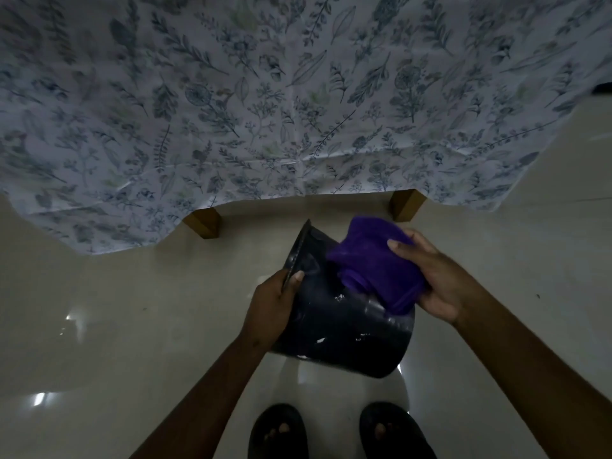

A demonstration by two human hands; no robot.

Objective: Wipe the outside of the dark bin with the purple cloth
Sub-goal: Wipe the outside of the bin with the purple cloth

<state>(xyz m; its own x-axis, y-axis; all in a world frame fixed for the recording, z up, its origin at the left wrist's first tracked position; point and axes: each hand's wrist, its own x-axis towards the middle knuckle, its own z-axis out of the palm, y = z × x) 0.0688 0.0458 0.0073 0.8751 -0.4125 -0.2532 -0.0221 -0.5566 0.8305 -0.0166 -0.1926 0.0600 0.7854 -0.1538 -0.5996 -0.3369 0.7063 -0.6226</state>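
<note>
The dark bin [344,329] is held tilted above the floor, its open mouth turned away from me toward the table. My left hand [273,306] grips its rim on the left side, thumb over the edge. A bunched purple cloth [374,260] lies against the bin's upper right side. My right hand [433,279] holds that cloth, fingers curled round it and pressing it onto the bin wall. Glossy highlights show on the bin's side.
A table under a white cloth with a blue leaf print [265,111] fills the upper view; two wooden legs [203,223] [405,203] stand just beyond the bin. The floor is pale glossy tile [132,326]. My feet in dark sandals [341,432] are below.
</note>
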